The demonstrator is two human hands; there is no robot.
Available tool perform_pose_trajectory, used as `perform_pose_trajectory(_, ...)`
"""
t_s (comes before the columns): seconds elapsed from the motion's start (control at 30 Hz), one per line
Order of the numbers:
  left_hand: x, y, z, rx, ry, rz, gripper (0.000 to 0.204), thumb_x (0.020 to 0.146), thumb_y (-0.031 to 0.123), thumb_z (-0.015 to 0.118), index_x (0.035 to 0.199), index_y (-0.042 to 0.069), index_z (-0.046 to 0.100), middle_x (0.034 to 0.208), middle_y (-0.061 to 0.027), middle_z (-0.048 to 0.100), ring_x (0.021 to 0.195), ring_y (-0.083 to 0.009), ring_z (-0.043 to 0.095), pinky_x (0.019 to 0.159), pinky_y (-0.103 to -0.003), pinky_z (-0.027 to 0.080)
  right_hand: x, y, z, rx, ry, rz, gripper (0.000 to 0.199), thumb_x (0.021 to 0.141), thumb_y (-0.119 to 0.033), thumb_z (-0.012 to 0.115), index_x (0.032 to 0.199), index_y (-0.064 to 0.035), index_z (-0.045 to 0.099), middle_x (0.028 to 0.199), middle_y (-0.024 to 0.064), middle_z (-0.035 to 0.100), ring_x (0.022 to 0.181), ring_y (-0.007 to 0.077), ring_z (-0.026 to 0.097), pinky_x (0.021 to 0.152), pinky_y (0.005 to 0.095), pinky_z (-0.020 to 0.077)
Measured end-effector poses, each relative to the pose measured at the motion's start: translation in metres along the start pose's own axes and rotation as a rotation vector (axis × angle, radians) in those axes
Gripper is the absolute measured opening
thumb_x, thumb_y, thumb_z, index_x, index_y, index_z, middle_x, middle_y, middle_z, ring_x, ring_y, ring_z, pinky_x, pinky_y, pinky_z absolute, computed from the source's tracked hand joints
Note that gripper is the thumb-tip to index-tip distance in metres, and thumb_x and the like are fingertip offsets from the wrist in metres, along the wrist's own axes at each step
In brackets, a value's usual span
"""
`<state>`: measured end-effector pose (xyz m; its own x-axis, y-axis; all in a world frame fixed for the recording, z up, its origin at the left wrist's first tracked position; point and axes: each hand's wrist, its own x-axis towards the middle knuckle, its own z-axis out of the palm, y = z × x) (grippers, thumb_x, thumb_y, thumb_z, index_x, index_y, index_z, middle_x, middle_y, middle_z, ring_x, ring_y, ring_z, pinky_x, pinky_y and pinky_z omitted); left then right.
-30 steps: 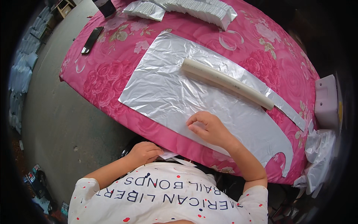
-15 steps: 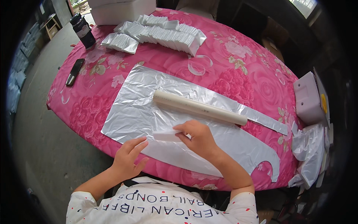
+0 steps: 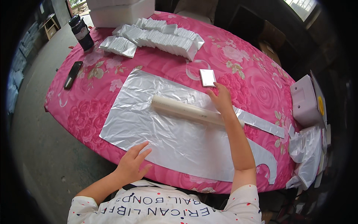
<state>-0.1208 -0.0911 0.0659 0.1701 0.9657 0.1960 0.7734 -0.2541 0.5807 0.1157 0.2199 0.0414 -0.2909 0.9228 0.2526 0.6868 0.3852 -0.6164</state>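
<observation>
A shiny white plastic sheet [image 3: 167,145] is spread over the pink table, with a curved cut-out and narrow strips at its right end. Across it lies a long pale tube [image 3: 186,109]. Beyond the tube, a small flat folded packet of white film [image 3: 207,77] rests on the tablecloth. My right hand [image 3: 222,98] reaches over the tube to the packet's near right corner, index fingertip at that corner and thumb apart from it. My left hand [image 3: 131,164] is open, fingers spread, over the sheet's near edge.
Rows of similar folded packets [image 3: 160,35] stand at the back, near a white foam box [image 3: 119,14]. A dark bottle [image 3: 81,33] and a phone [image 3: 73,75] are on the left. At the right edge are a pale bin [image 3: 304,99] and crumpled plastic film [image 3: 307,149].
My right hand has moved away from me, from the sheet to beyond the tube. The white folded piece it held now lies on the tablecloth. My left hand has barely moved.
</observation>
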Motion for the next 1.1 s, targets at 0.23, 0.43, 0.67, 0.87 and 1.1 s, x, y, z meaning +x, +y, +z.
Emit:
perform_pose_trajectory(0.23,0.016,0.003,0.018,-0.09,-0.133,0.129,0.05,0.074,0.015,0.066,0.118,0.0,0.049,0.134,-0.02,0.039,0.114,-0.0366,0.045,0.094,-0.041,0.04,-0.124,0.003,-0.064,-0.343,-0.25,-0.158,0.054,0.075,-0.025,0.07,0.118,0.0036,0.053,0.104,0.0183,0.057,0.101,0.0328,0.052,0.089,0.0385,0.0414)
perform_pose_trajectory(0.43,0.055,0.031,0.069,-0.161,-0.251,0.208,0.067,0.079,0.027,0.064,0.132,-0.001,0.035,0.141,-0.0258,0.023,0.125,-0.0418,0.033,0.102,-0.044,0.032,-0.224,-0.047,-0.06,-0.048,-0.32,0.152,0.053,0.08,-0.025,0.064,0.122,0.0028,0.05,0.113,0.02,0.052,0.107,0.0336,0.049,0.094,0.0406,0.0379)
perform_pose_trajectory(0.67,0.082,0.058,0.116,-0.039,-0.231,0.323,0.081,0.081,0.047,0.056,0.138,-0.002,0.026,0.143,-0.0324,0.01,0.133,-0.0472,0.013,0.108,-0.047,0.019,-0.255,-0.006,-0.063,-0.202,-0.276,-0.111,0.05,0.084,-0.023,0.056,0.128,-0.0021,0.046,0.14,0.0159,0.036,0.13,0.033,0.03,0.105,0.0414,0.0266)
perform_pose_trajectory(0.87,0.09,0.079,0.128,0.051,-0.189,0.352,0.074,0.08,0.045,0.057,0.133,-0.001,0.036,0.144,-0.0278,0.015,0.133,-0.0439,0.013,0.109,-0.046,0.017,-0.284,0.13,-0.156,-0.448,0.094,0.236,0.043,0.089,-0.017,0.046,0.128,0.0022,0.044,0.137,0.0186,0.04,0.127,0.034,0.036,0.105,0.0398,0.0277)
perform_pose_trajectory(1.1,0.095,0.093,0.134,0.086,-0.209,0.37,0.067,0.079,0.043,0.057,0.128,0.0,0.044,0.145,-0.0243,0.017,0.134,-0.0427,0.013,0.109,-0.046,0.017,-0.343,0.21,-0.221,-0.655,0.413,0.483,0.027,0.085,-0.01,0.051,0.107,0.003,0.061,0.115,0.0172,0.059,0.108,0.0318,0.055,0.095,0.0363,0.0404)
